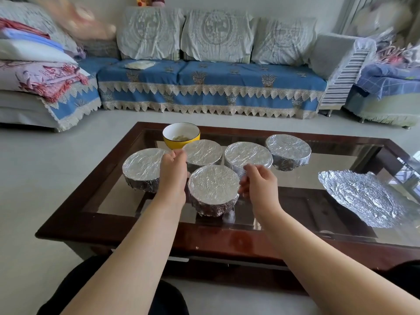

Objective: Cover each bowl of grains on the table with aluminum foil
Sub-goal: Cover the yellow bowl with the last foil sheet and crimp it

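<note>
**Five bowls wrapped, one to go**

A person sits at a glass-topped coffee table where the foil job looks nearly finished. From the left: a wrapped bowl stands at the near left; behind it the yellow bowl, grains visible inside, is the only one without a cover. The left hand reaches out between these bowls, fingers curled loosely and apparently holding nothing. Three more wrapped bowls follow, the nearest in front, two others behind it. The right hand hovers just beside the nearest one, fingers bent, nothing clearly gripped. A fifth covered bowl stands further right, and a loose crumpled foil sheet lies flat at the far right, likely meant for the yellow bowl
</note>
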